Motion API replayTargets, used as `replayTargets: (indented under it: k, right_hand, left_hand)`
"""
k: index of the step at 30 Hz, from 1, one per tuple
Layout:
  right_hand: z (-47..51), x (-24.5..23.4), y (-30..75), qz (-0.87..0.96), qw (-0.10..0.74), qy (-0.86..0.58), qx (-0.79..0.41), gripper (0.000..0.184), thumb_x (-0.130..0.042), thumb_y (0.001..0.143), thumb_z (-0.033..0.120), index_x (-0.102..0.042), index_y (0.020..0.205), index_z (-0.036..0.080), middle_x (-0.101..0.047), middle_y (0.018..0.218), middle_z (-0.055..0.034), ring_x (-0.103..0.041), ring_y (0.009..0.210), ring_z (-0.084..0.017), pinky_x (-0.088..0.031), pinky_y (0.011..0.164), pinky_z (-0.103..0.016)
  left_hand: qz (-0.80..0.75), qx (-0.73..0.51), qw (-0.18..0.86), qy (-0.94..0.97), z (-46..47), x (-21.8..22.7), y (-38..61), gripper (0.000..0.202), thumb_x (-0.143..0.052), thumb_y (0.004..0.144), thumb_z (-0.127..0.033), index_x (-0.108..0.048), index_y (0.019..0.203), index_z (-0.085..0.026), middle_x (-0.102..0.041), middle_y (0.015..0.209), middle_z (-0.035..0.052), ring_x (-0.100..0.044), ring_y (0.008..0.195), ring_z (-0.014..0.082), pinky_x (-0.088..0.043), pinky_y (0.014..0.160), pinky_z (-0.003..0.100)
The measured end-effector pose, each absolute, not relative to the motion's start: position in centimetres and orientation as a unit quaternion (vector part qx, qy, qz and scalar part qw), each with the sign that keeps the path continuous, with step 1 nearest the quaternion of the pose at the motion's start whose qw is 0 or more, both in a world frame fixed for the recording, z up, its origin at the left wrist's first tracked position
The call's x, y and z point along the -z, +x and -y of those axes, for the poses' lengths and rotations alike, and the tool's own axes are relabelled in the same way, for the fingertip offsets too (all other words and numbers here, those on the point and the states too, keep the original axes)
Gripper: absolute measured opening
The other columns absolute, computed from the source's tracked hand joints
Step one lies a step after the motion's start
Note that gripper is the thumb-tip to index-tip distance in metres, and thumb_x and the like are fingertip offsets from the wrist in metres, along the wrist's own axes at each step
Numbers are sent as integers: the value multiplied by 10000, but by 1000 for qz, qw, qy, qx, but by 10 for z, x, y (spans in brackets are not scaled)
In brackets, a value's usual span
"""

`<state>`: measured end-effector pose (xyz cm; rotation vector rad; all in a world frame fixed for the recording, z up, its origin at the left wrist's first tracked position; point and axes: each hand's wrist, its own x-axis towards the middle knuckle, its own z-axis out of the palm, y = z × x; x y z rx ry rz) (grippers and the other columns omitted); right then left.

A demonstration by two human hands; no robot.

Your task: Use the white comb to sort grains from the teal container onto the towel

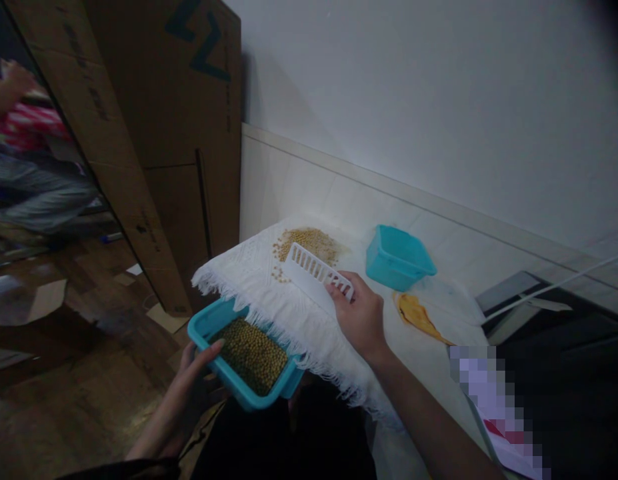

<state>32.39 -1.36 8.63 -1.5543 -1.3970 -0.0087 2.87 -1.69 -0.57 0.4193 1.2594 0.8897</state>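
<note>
My left hand (193, 379) grips the near left rim of a turquoise plastic bin (233, 385), with the thumb over the edge. Yellowish soybeans and darker green beans (256, 350) fill part of the bin, which is held just below the fringed table edge. In my right hand (361, 319) is a white slotted plastic divider (309, 279), tilted on the cloth. Its far end is beside a loose pile of soybeans (309, 241), with a few strays around it. The fringe hangs over the bin's far rim.
White cloth (239, 263) covers the table. A second turquoise bin (396, 257) stands near the wall, beside a yellow-orange item (413, 311). A tall cardboard box (173, 133) rises at left; another person (33, 133) is beyond it. Dark equipment (563, 340) sits at right.
</note>
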Motion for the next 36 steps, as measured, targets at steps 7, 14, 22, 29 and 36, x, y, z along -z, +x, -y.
replayTargets:
  k: [7,14,22,29,36]
  right_hand:
    - [28,-83,323,565,499,-657,12,243,-694,945,412,-818,1051,232,-843,800,-54,-749,605,-236,-607,598,-304]
    - [36,-84,323,564,501,-657,6,260,-703,948,430,-816,1051,220,-844,802,-63,-770,623,-242,-606,588,-302]
    - [32,-80,318,565,506,-651,-5,243,-713,945,419,-816,1049,226,-832,776,-51,-741,587,-230,-593,560,-291]
    - [11,-77,311,573,527,-628,-18,249,-704,937,405,-819,1068,228,-834,798,-40,-739,615,-230,-621,624,-313]
    - [4,-87,307,574,524,-628,-34,243,-693,924,408,-806,1040,226,-848,832,-54,-757,663,-246,-626,650,-328]
  left_hand:
    - [-568,-419,685,179,20,-2,31,985,-1044,646,-341,-506,1471,-340,-731,1178,111,-834,960,356,-708,767,483]
    - [-565,-431,680,180,22,-2,33,976,-1041,648,-372,-514,1469,-346,-736,1143,99,-834,947,356,-703,759,485]
    - [-559,-433,679,196,19,9,28,896,-998,751,-496,-519,1494,-354,-732,1163,109,-829,880,332,-708,785,514]
    - [-567,-424,680,189,12,15,23,901,-972,803,-472,-492,1556,-354,-713,1143,90,-818,846,301,-720,786,504]
    - [-563,-435,684,159,4,15,16,921,-1029,750,-410,-526,1521,-356,-753,1057,74,-820,777,296,-716,732,498]
